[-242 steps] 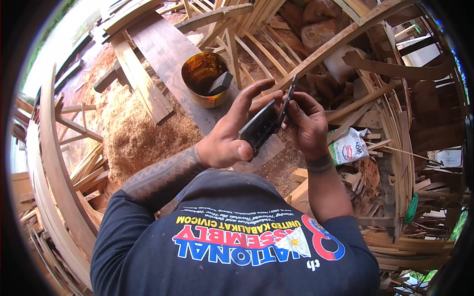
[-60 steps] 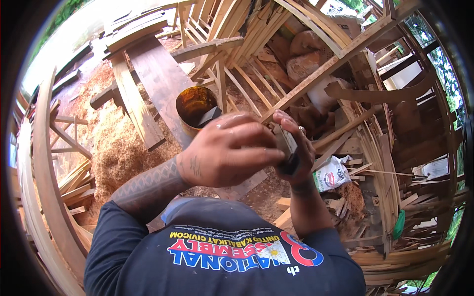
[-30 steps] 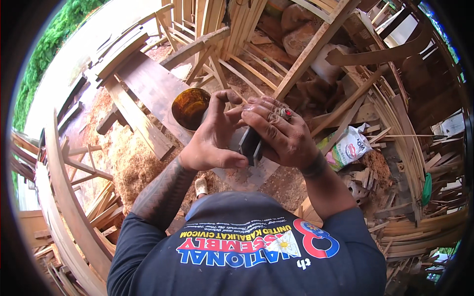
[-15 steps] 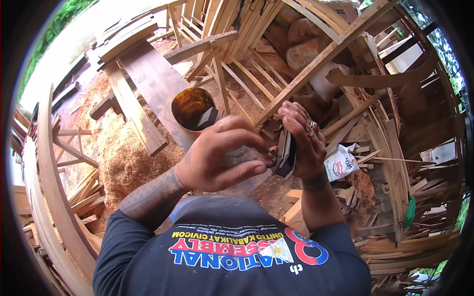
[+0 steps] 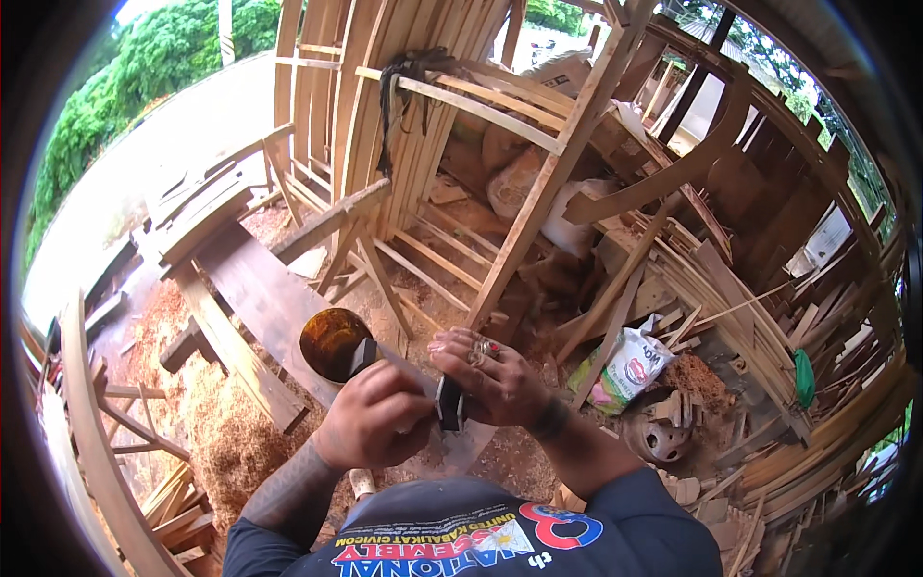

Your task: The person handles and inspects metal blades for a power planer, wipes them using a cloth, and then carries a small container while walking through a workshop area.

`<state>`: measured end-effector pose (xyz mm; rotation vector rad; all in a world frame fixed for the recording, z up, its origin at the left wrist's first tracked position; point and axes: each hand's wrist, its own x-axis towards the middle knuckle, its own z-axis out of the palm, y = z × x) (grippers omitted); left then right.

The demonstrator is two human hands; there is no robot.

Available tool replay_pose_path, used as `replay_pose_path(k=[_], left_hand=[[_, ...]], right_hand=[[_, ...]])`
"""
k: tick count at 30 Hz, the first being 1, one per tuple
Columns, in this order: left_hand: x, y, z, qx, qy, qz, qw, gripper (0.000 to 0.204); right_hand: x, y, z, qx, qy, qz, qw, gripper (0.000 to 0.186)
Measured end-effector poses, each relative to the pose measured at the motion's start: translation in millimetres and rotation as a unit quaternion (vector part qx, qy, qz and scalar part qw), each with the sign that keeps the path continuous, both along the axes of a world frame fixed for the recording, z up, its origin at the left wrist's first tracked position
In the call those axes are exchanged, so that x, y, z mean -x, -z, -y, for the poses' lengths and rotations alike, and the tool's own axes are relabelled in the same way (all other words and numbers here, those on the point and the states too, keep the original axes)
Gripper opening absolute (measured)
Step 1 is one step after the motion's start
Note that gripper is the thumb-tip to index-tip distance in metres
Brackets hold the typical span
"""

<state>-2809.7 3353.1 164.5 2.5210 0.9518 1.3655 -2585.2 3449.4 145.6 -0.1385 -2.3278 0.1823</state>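
My right hand (image 5: 500,381) is wrapped round a small black flat-sided object (image 5: 449,406) with a pale edge, held in front of my chest. Its exact kind does not show. Beside it, my left hand (image 5: 373,420) has its fingers curled in toward the object's left side. What those fingers pinch, if anything, is hidden behind the knuckles. Just beyond my left hand stands a round amber-brown container (image 5: 332,338), with a dark grey block (image 5: 362,356) leaning inside it.
The container stands on a wide plank (image 5: 252,288). Wood shavings (image 5: 231,447) are heaped to the left. Slatted wooden frames (image 5: 433,260) rise ahead, and a slanted beam (image 5: 538,212) crosses them. A white printed sack (image 5: 630,363) and stacked strips of wood (image 5: 721,298) lie to the right.
The view has tilted up and shifted right. My left fingers, spread before, are now curled in. My right hand has come over the black object, which shows less.
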Motion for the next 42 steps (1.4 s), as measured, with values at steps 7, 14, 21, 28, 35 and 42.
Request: replay_pose_path(k=[7,14,21,28,35,42], left_hand=[[2,15,-3,-0.195,-0.003,-0.083,0.977,0.04],[-2,16,-1,0.449,0.11,0.377,0.803,0.038],[-18,7,-5,0.476,0.193,0.393,0.763,0.03],[-7,-3,-4,0.332,0.12,0.239,0.904,0.02],[6,-8,-9,-0.138,-0.013,-0.072,0.988,0.022],[0,0,-2,0.231,0.06,0.217,0.947,0.023]], right_hand=[[-9,7,1,0.005,0.003,0.007,1.0,0.055],[-2,-7,13,0.061,-0.066,-0.071,0.993,0.058],[-9,4,11,0.09,-0.128,-0.134,0.979,0.079],[5,-14,26,0.105,-0.105,-0.161,0.976,0.062],[7,-4,22,0.109,-0.099,-0.163,0.976,0.066],[12,-12,21,0.064,-0.096,-0.144,0.983,0.063]])
